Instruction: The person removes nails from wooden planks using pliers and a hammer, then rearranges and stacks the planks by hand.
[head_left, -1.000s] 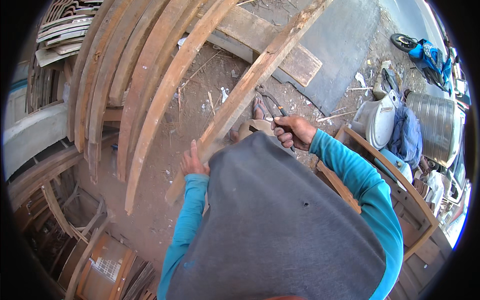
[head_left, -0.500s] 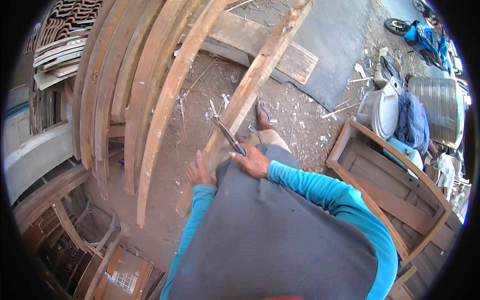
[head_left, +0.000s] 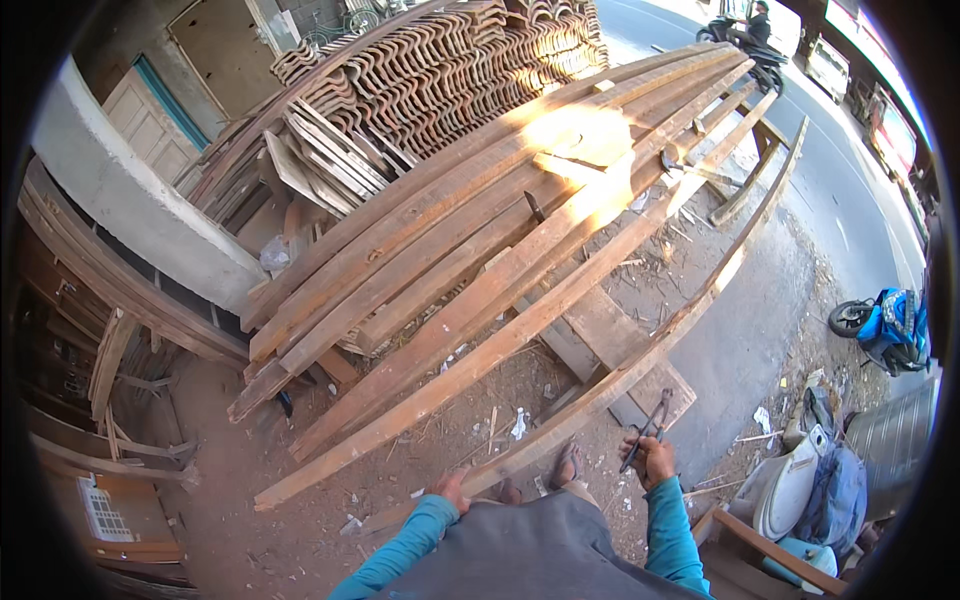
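Two bare hands are parted near the close end of a long curved timber beam (head_left: 610,388): the left hand (head_left: 450,490) is laid on it at 6 o'clock, though how far the fingers are wrapped around its edge cannot be told, while a pair of dark pincers (head_left: 659,412) is grasped by the handles in the right hand (head_left: 652,462) at 4 o'clock, the tool's head pointed upward and clear of the beam. The beam is stretched from 7 o'clock, beside the dark garment (head_left: 530,550), to 2 o'clock near the road (head_left: 850,215), and a flat board (head_left: 600,325) is crossed by it at 4 o'clock. Judged by this pose, the step in hand is the steadying of the beam, with the pincers held off it; for any further work with them, their head would need to be brought toward 10 o'clock onto the timber, and the beam held firm by the left hand. Similar beams (head_left: 480,310) are ranged on the 11 o'clock side, a hammer-like tool (head_left: 700,172) rested among them at 2 o'clock. Stacked roof tiles (head_left: 470,70) are banked at 12 o'clock, and a blue motorcycle (head_left: 890,330) is parked at 3 o'clock.
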